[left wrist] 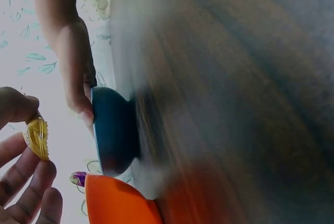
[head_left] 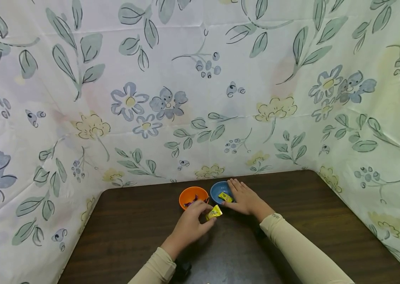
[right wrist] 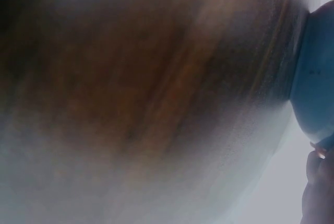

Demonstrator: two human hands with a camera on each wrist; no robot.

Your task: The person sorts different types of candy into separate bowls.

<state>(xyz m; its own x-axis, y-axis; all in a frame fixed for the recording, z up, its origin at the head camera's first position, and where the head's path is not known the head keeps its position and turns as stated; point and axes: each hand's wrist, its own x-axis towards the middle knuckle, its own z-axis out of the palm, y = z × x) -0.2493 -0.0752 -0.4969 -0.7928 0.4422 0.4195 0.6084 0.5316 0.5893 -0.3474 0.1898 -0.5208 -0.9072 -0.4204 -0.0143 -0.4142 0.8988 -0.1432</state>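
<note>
My left hand [head_left: 192,225] pinches a yellow-wrapped candy [head_left: 214,212] between thumb and fingers, just in front of the bowls. In the left wrist view this candy [left wrist: 37,138] hangs from the fingertips, its other fingers loosely bent. My right hand [head_left: 245,198] rests against the right side of the blue bowl [head_left: 217,189], fingers fairly straight along the far rim and thumb at the near rim. Another yellow-wrapped candy [head_left: 225,197] lies inside that bowl. To its left stands an orange bowl [head_left: 187,193] with purple-wrapped candies [head_left: 192,200] in it, partly hidden by my left hand.
Both bowls stand side by side near the far edge of a dark wooden table [head_left: 132,225]. A floral cloth [head_left: 200,90] hangs behind the table and along its sides. Dark wrist gear [head_left: 183,269] shows under the left cuff.
</note>
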